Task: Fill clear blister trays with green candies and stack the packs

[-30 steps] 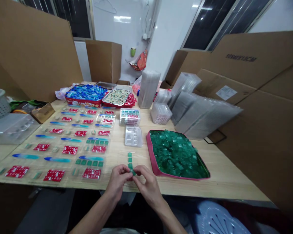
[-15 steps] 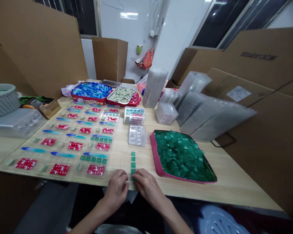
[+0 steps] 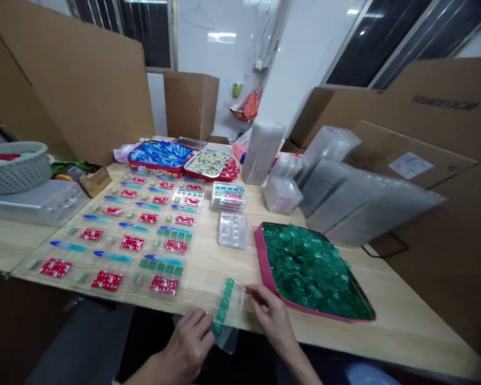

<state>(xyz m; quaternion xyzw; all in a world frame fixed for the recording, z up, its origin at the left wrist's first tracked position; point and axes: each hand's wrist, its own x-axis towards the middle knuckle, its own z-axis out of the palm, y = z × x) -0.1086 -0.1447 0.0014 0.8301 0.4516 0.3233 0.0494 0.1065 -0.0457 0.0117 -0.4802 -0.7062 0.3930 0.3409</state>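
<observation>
My left hand [image 3: 192, 339] and my right hand [image 3: 270, 315] meet at the near edge of the wooden table [image 3: 404, 315]. Between them lies a clear plastic sleeve [image 3: 229, 315] with a row of small green packets [image 3: 223, 302] in it. The left fingers are curled on the sleeve's near end, and the right fingertips pinch its far corner. Just right of my right hand stands a pink-rimmed tray [image 3: 264, 267] heaped with loose green packets [image 3: 315, 270].
Left of the hands lie rows of clear sleeves with red packets [image 3: 132, 243], blue sticks and green packets. Trays of blue [image 3: 158, 155] and pale items stand at the back. A white basket [image 3: 16, 168], stacks of clear trays [image 3: 361, 200] and cardboard boxes ring the table.
The row of green packets has tilted and shifted right, now lifted in the clear sleeve at the table edge. My hands have moved apart, and the view has dropped a little.
</observation>
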